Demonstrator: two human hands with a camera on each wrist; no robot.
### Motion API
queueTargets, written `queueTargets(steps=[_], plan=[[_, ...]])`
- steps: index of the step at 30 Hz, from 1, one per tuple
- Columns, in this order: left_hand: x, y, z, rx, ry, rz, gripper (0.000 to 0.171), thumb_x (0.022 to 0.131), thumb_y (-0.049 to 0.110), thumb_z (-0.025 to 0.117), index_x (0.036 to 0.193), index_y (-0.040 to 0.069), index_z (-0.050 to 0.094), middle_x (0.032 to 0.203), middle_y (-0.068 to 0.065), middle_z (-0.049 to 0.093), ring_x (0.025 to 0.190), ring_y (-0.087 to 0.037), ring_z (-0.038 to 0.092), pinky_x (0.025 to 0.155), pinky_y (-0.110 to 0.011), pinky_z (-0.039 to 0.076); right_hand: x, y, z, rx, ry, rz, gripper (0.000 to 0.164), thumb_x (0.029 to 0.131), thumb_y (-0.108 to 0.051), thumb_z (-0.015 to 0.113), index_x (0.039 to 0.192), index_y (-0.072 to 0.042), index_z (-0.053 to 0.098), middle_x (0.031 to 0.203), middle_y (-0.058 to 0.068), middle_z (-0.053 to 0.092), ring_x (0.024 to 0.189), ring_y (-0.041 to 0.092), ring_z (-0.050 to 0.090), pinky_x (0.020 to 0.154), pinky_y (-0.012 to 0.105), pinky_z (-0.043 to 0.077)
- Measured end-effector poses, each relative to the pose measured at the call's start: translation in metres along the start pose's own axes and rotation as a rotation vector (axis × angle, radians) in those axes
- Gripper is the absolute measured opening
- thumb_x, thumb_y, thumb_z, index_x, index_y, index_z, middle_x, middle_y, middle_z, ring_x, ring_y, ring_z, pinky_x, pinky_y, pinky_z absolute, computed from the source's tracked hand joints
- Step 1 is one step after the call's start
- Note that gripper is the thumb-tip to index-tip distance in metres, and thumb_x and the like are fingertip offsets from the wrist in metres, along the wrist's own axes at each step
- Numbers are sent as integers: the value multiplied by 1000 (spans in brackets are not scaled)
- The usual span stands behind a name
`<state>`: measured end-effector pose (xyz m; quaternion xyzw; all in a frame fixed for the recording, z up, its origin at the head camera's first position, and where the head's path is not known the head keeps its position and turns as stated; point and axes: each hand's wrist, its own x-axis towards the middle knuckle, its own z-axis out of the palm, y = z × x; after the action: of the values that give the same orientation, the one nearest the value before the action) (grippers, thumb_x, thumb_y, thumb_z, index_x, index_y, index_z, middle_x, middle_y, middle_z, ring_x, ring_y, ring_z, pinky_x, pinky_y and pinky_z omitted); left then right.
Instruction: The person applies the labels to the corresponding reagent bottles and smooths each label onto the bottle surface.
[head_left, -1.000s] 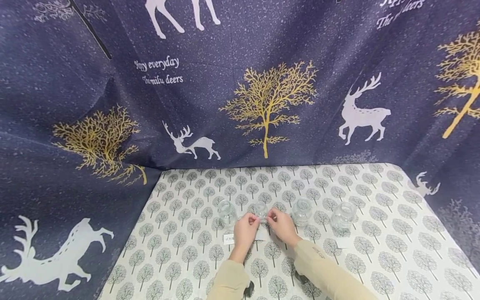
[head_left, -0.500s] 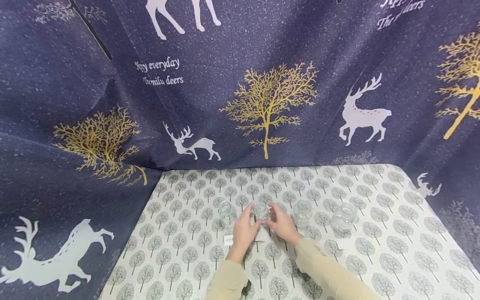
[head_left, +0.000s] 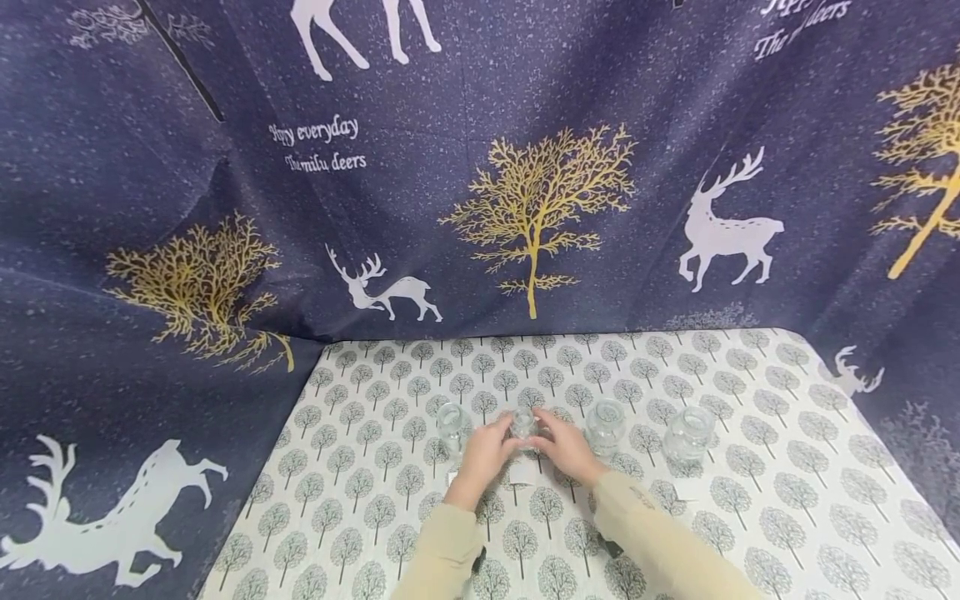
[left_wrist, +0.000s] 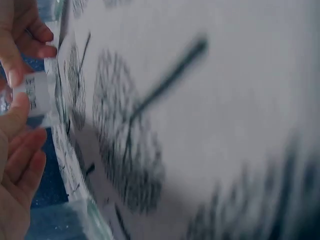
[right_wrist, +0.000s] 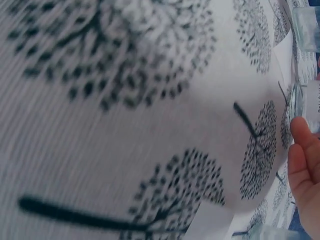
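A small clear glass bottle (head_left: 523,423) stands upright on the tree-print cloth, between both hands. My left hand (head_left: 486,454) holds its left side, and my right hand (head_left: 567,448) holds its right side. In the left wrist view a white printed label (left_wrist: 36,93) lies against the bottle's front, with thumbs touching it. Fingers of the right hand (right_wrist: 305,170) show beside the bottle in the right wrist view, which cuts off most of it. The far side of the bottle is hidden.
A clear glass jar (head_left: 453,427) stands at left. Two more, a middle jar (head_left: 605,427) and a far-right jar (head_left: 688,435), stand at right. White paper slips lie before the bottle (head_left: 522,473) and the far-right jar (head_left: 686,488). A dark curtain (head_left: 480,208) hangs behind.
The fingers were pinched together at the bottle's front; they have spread apart and wrapped around its two sides. The left forearm has shifted slightly left.
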<state>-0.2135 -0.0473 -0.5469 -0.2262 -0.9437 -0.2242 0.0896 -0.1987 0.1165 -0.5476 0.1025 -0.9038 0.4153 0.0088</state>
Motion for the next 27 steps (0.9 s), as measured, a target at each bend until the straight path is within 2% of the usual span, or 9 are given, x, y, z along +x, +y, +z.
queueTargets(steps=[3,5,12,17,20,24,27], plan=[[1,-3,-4,42,-55,32,46,79,33,57,121,15,52,87,-4,68,69,-14,63,69,-25,52,-1,3,-1,-20,-2,-28,52,80,-18,61,127,-5,43,109,13,62,99,28,59,86,39,48],[1,-4,-7,53,-83,47,46,81,32,56,123,14,50,89,-5,68,71,-15,63,71,-27,52,-2,4,-2,-36,-3,-40,50,81,-16,60,126,-5,44,108,14,62,95,27,61,82,37,50],[-1,-5,-9,113,-98,88,44,84,31,52,125,15,48,98,-5,67,83,-19,65,78,-30,51,-4,2,-6,-47,-41,-9,48,83,-17,57,127,-7,43,107,12,62,78,19,65,75,33,52],[-3,-4,-8,90,-128,64,48,83,28,57,127,14,44,98,-6,67,79,-19,64,75,-30,52,-4,6,-4,-64,-45,-27,50,81,-17,58,128,-8,42,103,11,64,87,24,64,79,36,51],[-3,-2,-3,64,-147,22,58,79,38,61,128,14,42,96,-6,66,75,-19,63,69,-29,52,-4,9,-2,-87,-42,-47,55,79,-20,61,129,-8,40,104,11,63,94,26,61,83,40,48],[-3,-1,7,65,-89,-4,63,75,54,58,121,12,45,87,-5,66,65,-16,61,58,-24,49,-3,9,1,-88,-39,-76,61,76,-20,64,130,-6,37,111,14,60,100,29,58,88,43,45],[-1,0,12,83,-37,12,60,75,54,58,115,11,46,76,-3,65,57,-13,58,50,-20,45,-4,8,2,-97,-34,-77,63,75,-18,66,130,-6,37,113,14,58,103,30,56,90,43,44]])
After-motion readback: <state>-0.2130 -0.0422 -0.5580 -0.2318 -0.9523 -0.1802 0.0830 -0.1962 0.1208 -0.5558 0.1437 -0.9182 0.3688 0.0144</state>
